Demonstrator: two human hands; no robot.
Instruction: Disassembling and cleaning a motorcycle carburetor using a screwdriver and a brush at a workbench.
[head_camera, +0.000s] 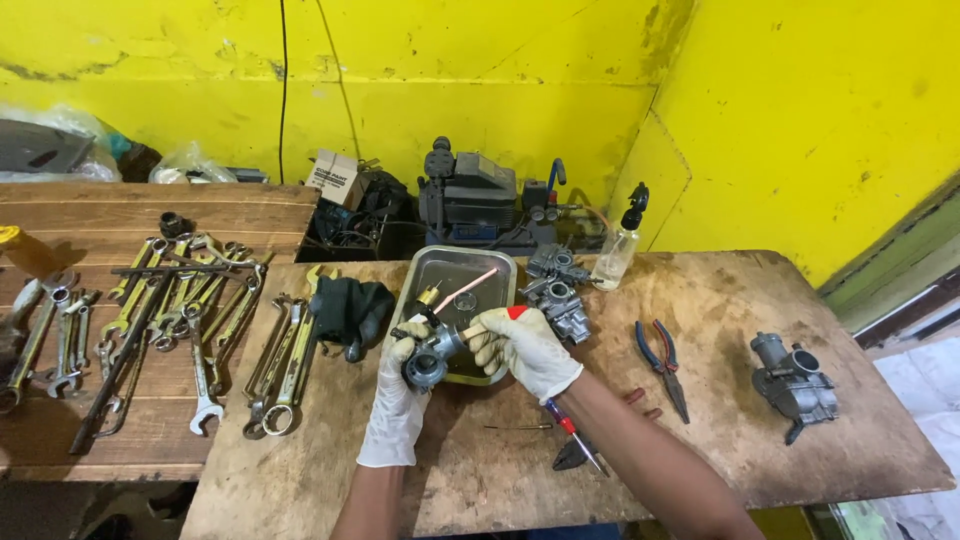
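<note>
head | left hand (400, 385) grip closed round a carburetor (432, 357), over the metal tray (445, 268) edge | right hand (525, 345) grip pinches a wooden-handled tool (472, 330) against it | pliers (662, 362) right on worktop (780, 290), wrenches (285, 365) left

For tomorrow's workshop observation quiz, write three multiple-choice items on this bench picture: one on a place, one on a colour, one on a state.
1. Where do the blue-handled pliers lie?
A. in the steel tray
B. on the bench, right of the hands
C. among the spanners

2. What colour is the back wall?
A. yellow
B. white
C. grey

3. What does the gloved left hand do?
A. rests flat
B. hangs empty
C. grips a grey metal carburettor

Answers: 1 B, the pliers lie on bare wood at the right; 2 A, the paint is yellow; 3 C, the fingers wrap the carburettor over the tray.
</note>
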